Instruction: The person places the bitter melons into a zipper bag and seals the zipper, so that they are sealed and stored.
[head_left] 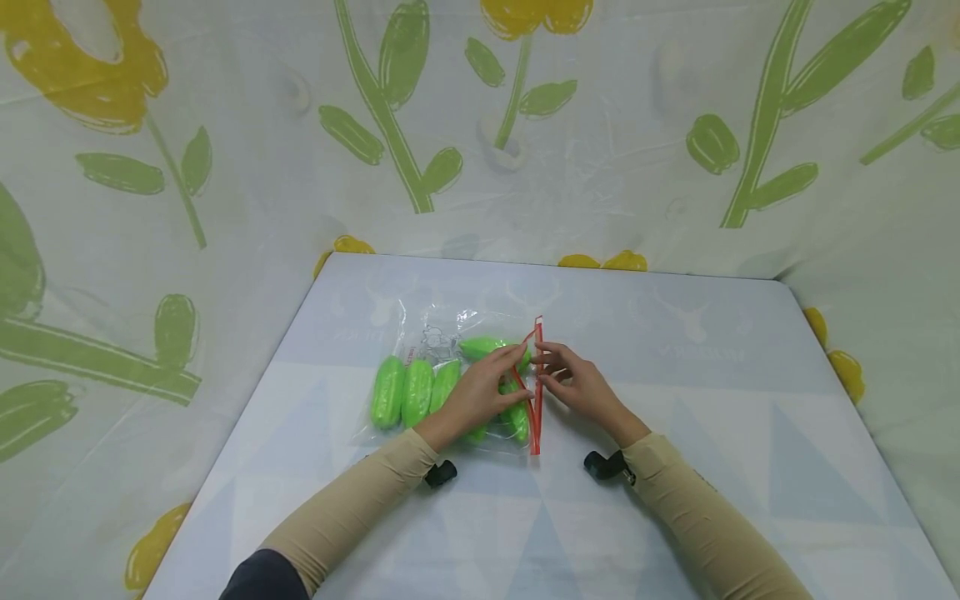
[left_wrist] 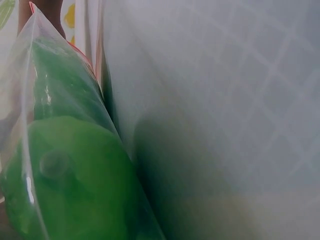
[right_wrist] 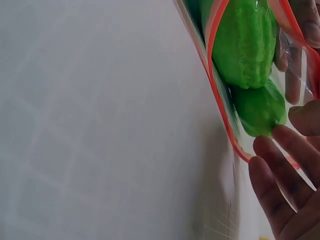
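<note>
A clear zip bag (head_left: 420, 329) with a red zip edge (head_left: 537, 417) lies flat on the table, its mouth to the right. Inside are several bright green, gourd-shaped pieces (head_left: 387, 392). My left hand (head_left: 480, 387) lies over the bag and grips one side of its red-edged mouth, holding it apart from the other. My right hand (head_left: 581, 387) is at the mouth, fingers spread and loosely bent. In the right wrist view its fingertips are at the end of a green piece (right_wrist: 257, 107) just inside the opening. The left wrist view shows green pieces (left_wrist: 75, 175) through the plastic.
A pale table (head_left: 675, 500) with triangle patterns lies under everything. Flower-printed curtains (head_left: 600, 183) stand behind it and at both sides. Black wrist cameras (head_left: 603, 465) hang below the sleeves near the tabletop.
</note>
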